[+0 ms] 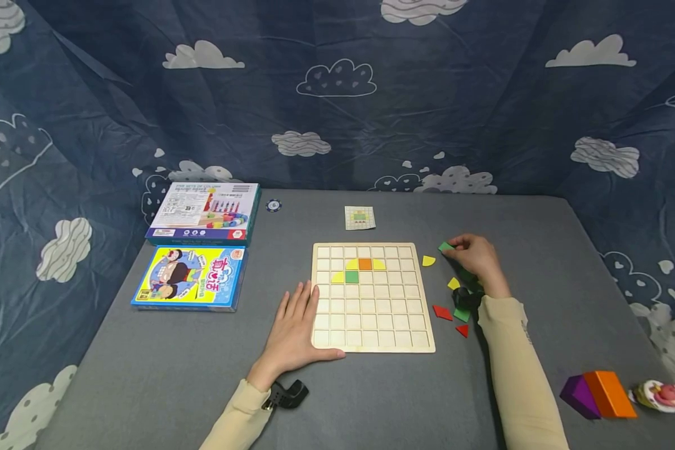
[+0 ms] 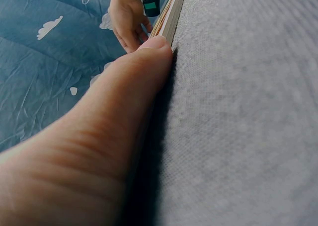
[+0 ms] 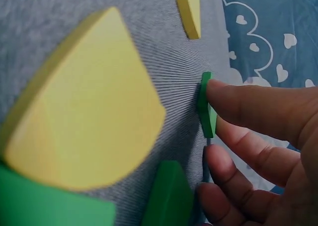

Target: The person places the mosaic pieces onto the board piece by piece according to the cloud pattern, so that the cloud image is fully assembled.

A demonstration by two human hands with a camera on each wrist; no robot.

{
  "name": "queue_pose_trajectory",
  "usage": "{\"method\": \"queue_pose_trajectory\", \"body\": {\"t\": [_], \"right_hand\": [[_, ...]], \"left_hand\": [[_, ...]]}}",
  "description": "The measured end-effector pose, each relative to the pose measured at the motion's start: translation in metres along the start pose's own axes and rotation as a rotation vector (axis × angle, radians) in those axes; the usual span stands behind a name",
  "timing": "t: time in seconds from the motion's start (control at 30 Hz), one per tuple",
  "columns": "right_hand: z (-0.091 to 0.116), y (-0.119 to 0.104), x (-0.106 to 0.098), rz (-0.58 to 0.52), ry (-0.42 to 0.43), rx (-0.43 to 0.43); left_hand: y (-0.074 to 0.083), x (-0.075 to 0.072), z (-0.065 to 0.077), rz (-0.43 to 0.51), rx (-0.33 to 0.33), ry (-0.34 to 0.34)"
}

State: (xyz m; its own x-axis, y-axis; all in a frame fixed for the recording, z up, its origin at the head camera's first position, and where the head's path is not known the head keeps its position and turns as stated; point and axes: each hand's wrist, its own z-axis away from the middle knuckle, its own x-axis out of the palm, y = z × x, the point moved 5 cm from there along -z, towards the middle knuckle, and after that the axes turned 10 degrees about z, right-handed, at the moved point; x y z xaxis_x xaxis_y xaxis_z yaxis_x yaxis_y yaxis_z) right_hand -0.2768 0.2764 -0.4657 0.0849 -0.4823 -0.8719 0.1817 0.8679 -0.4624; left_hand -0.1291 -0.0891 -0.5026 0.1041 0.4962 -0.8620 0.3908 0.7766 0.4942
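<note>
A wooden grid board [image 1: 375, 306] lies in the middle of the table. In its upper rows sit an orange square [image 1: 365, 264], a green square [image 1: 351, 277] and several yellow quarter-round pieces. My left hand [image 1: 294, 328] rests at the board's near left corner, fingers straight along the left edge and thumb [image 2: 149, 57] against the front edge. To the right of the board, my right hand [image 1: 475, 257] pinches a green tile [image 3: 206, 104] between thumb and fingers. Close by lie yellow quarter-rounds [image 3: 94, 112], red pieces [image 1: 442, 312] and other green pieces [image 3: 169, 196].
A small pattern card [image 1: 360, 218] lies beyond the board. Two boxes, one white and purple [image 1: 202, 212] and one yellow and blue [image 1: 188, 278], are at the left, near a round chip [image 1: 273, 205]. Orange [image 1: 610, 394] and purple [image 1: 581, 397] blocks and a figurine [image 1: 664, 396] stand at the near right.
</note>
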Motion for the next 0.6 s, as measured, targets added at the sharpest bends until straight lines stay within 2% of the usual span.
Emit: {"method": "queue_pose_trajectory", "body": {"t": [0.27, 0.6], "right_hand": [[0.001, 0.001, 0.002, 0.009, 0.005, -0.002], [0.014, -0.005, -0.003, -0.021, 0.112, -0.031]], "left_hand": [[0.001, 0.001, 0.000, 0.021, -0.009, -0.015], [0.000, 0.000, 0.000, 0.017, -0.013, -0.022]]}}
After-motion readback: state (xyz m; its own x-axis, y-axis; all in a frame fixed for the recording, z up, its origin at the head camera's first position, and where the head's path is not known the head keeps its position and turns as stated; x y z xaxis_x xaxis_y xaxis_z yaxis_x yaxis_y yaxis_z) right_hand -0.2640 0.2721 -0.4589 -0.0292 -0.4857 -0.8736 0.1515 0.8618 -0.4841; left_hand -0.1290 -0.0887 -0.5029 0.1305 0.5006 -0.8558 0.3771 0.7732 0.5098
